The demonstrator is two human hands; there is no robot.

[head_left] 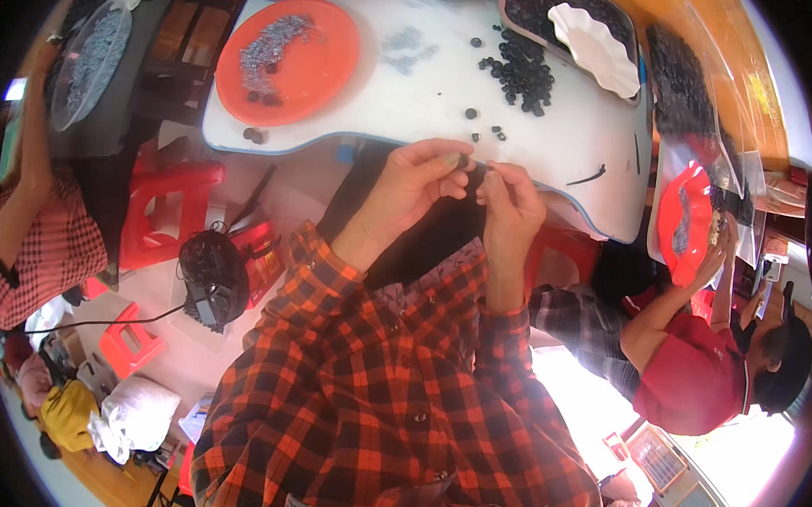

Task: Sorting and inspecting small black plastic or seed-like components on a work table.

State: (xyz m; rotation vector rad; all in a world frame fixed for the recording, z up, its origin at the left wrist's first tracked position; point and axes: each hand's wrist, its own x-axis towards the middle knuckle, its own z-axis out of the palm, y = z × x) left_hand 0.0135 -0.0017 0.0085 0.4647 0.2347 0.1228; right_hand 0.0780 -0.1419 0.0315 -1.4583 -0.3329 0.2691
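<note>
Just off the near edge of the white table [547,170], we hold both hands together above our lap. Our left hand [412,185] pinches a small dark part [462,160] between thumb and fingertips, closed on it. Our right hand [510,199] has its fingers curled in just beside it, and we cannot tell whether it grips anything. We judge the part light, hard and easily dropped, best held by its rim with fingertips. More dark pieces [520,67] lie scattered on the table ahead, beyond them a white scalloped dish [592,46], to the left an orange plate [312,72] with grey bits. A person in a red shirt [692,377] sits at our right.
</note>
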